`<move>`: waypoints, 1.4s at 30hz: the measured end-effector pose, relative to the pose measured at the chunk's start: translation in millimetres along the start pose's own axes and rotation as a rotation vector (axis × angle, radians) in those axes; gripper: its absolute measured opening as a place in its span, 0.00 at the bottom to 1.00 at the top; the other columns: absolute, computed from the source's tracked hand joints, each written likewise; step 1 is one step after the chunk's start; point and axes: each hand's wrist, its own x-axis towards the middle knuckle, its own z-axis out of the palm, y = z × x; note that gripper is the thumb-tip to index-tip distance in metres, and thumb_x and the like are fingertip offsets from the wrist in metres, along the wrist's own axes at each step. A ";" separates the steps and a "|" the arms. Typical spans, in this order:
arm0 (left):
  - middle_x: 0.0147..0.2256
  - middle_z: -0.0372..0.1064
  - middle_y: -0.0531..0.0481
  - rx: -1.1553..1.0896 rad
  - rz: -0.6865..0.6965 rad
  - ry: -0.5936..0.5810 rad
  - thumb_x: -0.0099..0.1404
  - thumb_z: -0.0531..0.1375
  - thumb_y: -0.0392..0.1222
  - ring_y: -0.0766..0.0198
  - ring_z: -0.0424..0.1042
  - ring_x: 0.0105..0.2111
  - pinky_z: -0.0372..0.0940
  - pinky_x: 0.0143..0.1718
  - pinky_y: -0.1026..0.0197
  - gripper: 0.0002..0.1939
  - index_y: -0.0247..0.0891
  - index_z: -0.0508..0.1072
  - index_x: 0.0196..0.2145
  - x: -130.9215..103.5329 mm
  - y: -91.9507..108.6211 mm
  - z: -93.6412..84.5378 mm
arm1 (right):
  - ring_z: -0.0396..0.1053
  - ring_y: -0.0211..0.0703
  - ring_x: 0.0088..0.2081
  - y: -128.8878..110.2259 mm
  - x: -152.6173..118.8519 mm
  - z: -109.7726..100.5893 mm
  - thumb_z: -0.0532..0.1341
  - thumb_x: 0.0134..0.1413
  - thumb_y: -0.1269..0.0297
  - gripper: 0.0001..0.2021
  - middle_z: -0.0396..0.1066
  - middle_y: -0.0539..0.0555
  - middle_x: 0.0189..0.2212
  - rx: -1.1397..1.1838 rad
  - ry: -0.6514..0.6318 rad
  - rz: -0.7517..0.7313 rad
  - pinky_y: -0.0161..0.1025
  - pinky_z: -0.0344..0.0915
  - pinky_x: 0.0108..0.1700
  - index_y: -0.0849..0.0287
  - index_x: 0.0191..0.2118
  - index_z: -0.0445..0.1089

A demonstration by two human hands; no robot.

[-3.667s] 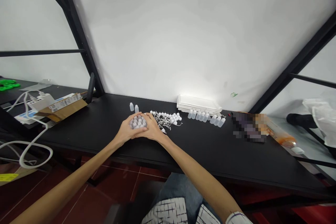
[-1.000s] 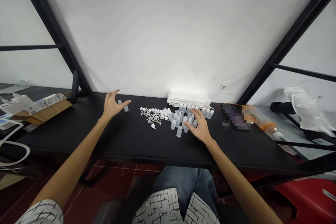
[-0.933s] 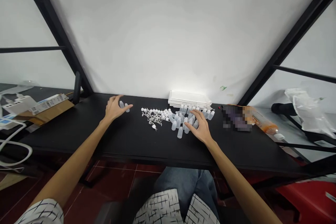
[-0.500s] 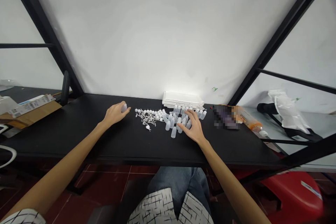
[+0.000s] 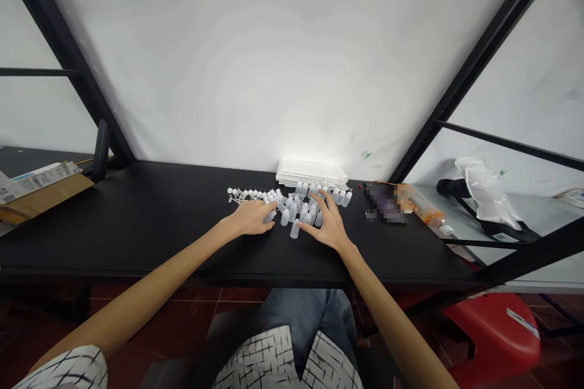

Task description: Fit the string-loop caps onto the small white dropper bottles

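Observation:
Several small translucent bottles (image 5: 294,229) lie and stand in a cluster on the black table (image 5: 182,206). My left hand (image 5: 252,217) is at the cluster's left side, its fingers closed round a small bottle (image 5: 269,216) that shows between thumb and fingers. White caps with thin stems (image 5: 246,194) lie just behind that hand, which hides part of them. My right hand (image 5: 329,223) is over the right side of the cluster, thumb and fingers spread apart, with bottles between and under them.
Stacked white trays (image 5: 311,171) lie against the wall behind the bottles. To the right are a blurred dark packet (image 5: 387,202) and an orange-labelled bottle (image 5: 431,216). A cardboard box (image 5: 43,191) sits at the far left, and a red stool (image 5: 497,331) stands below right.
My left hand has moved right with its small bottle, from left of the caps to the edge of the bottle cluster. My right hand stays over the bottles, and the view has shifted slightly.

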 end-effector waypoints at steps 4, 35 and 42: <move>0.37 0.74 0.40 -0.042 0.003 0.035 0.64 0.55 0.47 0.47 0.74 0.37 0.63 0.31 0.57 0.15 0.38 0.67 0.46 4.5 5.7 6.2 | 0.53 0.62 0.64 -2.5 0.1 -2.5 0.61 0.51 0.41 0.36 0.52 0.65 0.63 0.012 0.007 0.001 0.59 0.58 0.60 0.56 0.61 0.58; 0.36 0.74 0.47 -0.494 -0.390 0.672 0.71 0.44 0.51 0.56 0.71 0.37 0.59 0.36 0.60 0.20 0.40 0.71 0.40 -6.2 -102.4 23.1 | 0.69 0.52 0.40 -117.5 86.2 72.8 0.57 0.52 0.76 0.09 0.74 0.60 0.34 -0.344 -0.461 -0.206 0.41 0.62 0.36 0.61 0.33 0.75; 0.34 0.72 0.49 -0.510 -0.343 0.677 0.72 0.44 0.51 0.58 0.70 0.35 0.59 0.36 0.60 0.19 0.40 0.70 0.40 -5.9 -95.7 23.3 | 0.72 0.45 0.39 -104.9 91.1 72.8 0.56 0.56 0.72 0.11 0.76 0.52 0.35 -0.031 -0.265 -0.057 0.38 0.63 0.38 0.54 0.39 0.75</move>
